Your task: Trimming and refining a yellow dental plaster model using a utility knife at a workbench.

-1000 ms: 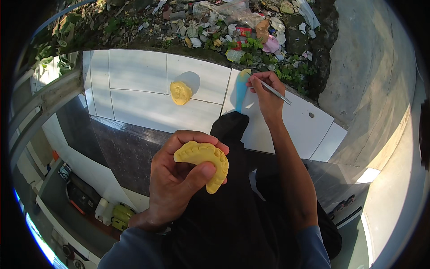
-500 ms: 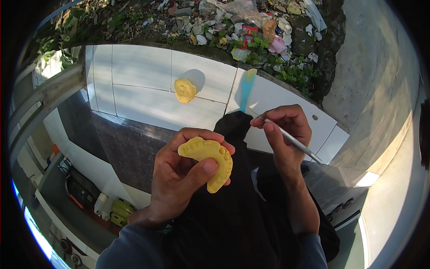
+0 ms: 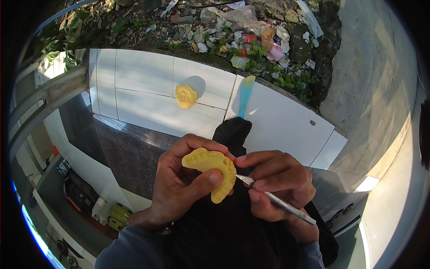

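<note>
A yellow dental cast, curved like an arch with a row of teeth along its outer rim, is gripped in my left hand. My left thumb presses on its inner face, with the fingers behind it. In my right hand is a silver craft knife, held like a pen. The knife's pointed blade meets the teeth on the cast's right side, and my right index fingertip is close to the same edge. Both hands are above my black-clothed lap.
On the white tiled ledge ahead sit a lump of yellow material and a blue spatula with yellow residue. Beyond the ledge lie rubbish and plants. A metal railing is at left; a concrete wall rises at right.
My right hand has come down and left, turning the knife so its blade now reaches the cast. The left hand with the cast has shifted slightly down.
</note>
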Motion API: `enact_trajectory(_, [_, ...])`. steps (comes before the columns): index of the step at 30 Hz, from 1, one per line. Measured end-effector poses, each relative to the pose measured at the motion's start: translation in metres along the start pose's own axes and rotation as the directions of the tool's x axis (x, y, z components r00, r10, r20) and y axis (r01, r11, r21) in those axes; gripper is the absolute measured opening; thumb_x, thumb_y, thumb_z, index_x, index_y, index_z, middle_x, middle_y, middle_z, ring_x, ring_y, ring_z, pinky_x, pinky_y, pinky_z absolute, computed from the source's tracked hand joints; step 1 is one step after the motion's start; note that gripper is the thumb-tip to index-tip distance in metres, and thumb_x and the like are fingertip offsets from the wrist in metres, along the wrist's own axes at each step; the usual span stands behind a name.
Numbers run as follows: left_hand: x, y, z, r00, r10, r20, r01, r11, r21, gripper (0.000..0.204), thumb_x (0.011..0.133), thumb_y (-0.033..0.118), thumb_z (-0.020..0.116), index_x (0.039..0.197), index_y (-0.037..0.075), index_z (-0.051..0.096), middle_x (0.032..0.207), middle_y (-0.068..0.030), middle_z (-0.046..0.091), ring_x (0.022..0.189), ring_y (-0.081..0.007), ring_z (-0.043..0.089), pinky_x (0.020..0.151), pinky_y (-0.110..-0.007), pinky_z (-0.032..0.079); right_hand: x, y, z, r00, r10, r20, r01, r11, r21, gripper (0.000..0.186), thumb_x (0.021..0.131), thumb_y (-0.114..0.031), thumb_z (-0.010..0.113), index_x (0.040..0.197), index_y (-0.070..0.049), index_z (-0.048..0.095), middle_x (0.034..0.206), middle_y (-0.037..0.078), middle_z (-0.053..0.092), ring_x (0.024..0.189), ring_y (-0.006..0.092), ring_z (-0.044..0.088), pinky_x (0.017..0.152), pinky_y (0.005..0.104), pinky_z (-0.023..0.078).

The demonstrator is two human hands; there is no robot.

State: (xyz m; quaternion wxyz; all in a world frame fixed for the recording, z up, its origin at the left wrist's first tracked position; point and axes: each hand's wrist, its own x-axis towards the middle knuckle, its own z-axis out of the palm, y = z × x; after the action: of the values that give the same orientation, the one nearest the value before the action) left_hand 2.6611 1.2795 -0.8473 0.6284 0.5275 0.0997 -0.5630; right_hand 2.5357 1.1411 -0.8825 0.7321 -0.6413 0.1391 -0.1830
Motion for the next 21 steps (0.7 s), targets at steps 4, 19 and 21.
enact_trajectory(4, [-0.0003,-0.0001,-0.0011,1.000,0.002,0.012,-0.002,1.000,0.006,0.031,0.087,0.007,0.065,0.112,-0.003,0.050,0.105,-0.0166,0.061,0.088,-0.0197,0.066,0.074,-0.032,0.058,0.0008,0.0008,0.0028,0.999,-0.007,-0.041,0.006,1.000,-0.013,0.018,0.075,0.000,0.070,0.087,-0.003,0.056,0.076,0.011,0.061,0.088,0.0324,0.068,0.072,0.0368,0.058])
enact_trajectory(19, [0.0014,0.0003,-0.0020,1.000,-0.001,0.009,0.001,1.000,-0.001,0.032,0.087,0.008,0.064,0.113,-0.003,0.050,0.106,-0.0175,0.061,0.088,-0.0197,0.066,0.074,-0.032,0.059,0.0020,0.0019,0.0031,1.000,-0.003,-0.027,0.002,0.999,-0.033,0.019,0.075,0.000,0.070,0.087,-0.004,0.055,0.076,0.011,0.061,0.090,0.0321,0.068,0.071,0.0351,0.057])
enact_trajectory(21, [0.0015,0.0002,-0.0027,1.000,0.001,0.012,-0.001,1.000,-0.003,0.032,0.087,0.008,0.064,0.113,-0.003,0.049,0.106,-0.0176,0.061,0.088,-0.0197,0.066,0.074,-0.032,0.059,0.0013,0.0020,0.0036,0.998,0.012,-0.054,-0.013,0.999,-0.029,0.022,0.072,0.003,0.072,0.085,-0.006,0.056,0.077,0.009,0.064,0.089,0.0305,0.069,0.068,0.0325,0.057])
